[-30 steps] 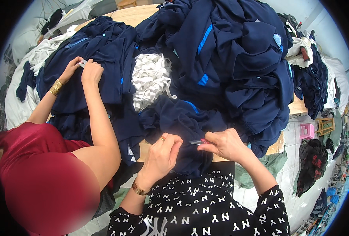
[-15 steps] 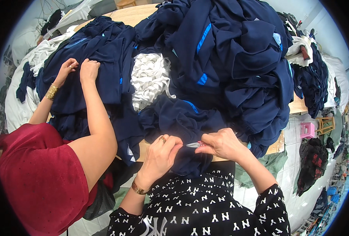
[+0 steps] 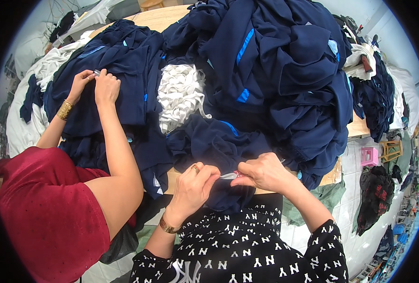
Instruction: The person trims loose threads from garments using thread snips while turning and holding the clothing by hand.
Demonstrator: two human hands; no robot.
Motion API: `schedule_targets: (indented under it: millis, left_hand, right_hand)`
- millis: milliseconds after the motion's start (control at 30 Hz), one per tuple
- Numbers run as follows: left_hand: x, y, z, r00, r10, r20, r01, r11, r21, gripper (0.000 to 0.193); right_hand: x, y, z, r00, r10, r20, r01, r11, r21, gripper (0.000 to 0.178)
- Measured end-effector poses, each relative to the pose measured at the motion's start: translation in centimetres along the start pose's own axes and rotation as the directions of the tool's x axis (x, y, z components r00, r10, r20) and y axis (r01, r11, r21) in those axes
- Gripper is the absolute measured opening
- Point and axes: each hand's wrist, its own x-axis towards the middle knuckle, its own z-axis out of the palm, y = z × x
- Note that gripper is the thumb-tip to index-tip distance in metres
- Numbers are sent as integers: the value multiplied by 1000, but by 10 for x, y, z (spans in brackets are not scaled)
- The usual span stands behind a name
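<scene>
A navy garment (image 3: 214,139) lies bunched at the table's near edge, and part of it hangs toward my lap. My left hand (image 3: 190,188) is closed in a pinch at the garment's near part; the exact bit of cloth is hidden by the fingers. Small thread snips (image 3: 227,176) with pale blades and reddish handles are gripped in my right hand (image 3: 265,173). Their blades point left and reach close to my left fingertips. Just beyond the garment sits a heap of white tape strips (image 3: 181,96).
A large pile of navy garments (image 3: 294,80) with bright blue strips rises at the far right. On my left, a co-worker in a red top (image 3: 58,212) handles navy cloth (image 3: 124,56). A pink stool (image 3: 369,156) stands on the floor at right.
The snips' blades have moved slightly left, nearer my left fingertips, with my right hand. The co-worker's hands have shifted, and a small grey object now shows between them.
</scene>
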Motion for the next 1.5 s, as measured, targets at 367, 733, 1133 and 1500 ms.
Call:
schedule_targets:
  millis: [367, 733, 1133, 1500]
  left_hand:
    - [1, -12, -2, 860, -461, 220, 400, 338, -852, 11]
    - [9, -16, -10, 898, -430, 95, 352, 574, -739, 9]
    - [10, -22, -10, 879, -446, 168, 372, 421, -827, 12]
    - [11, -23, -8, 878, -450, 164, 365, 406, -838, 14]
  right_hand:
    - [4, -1, -7, 990, 121, -70, -112, 987, 116, 46]
    - [26, -34, -5, 992, 99, -83, -113, 978, -176, 46]
    - [27, -49, -4, 989, 137, -48, -145, 961, -238, 46]
    - [26, -55, -9, 977, 215, -10, -212, 953, -217, 44]
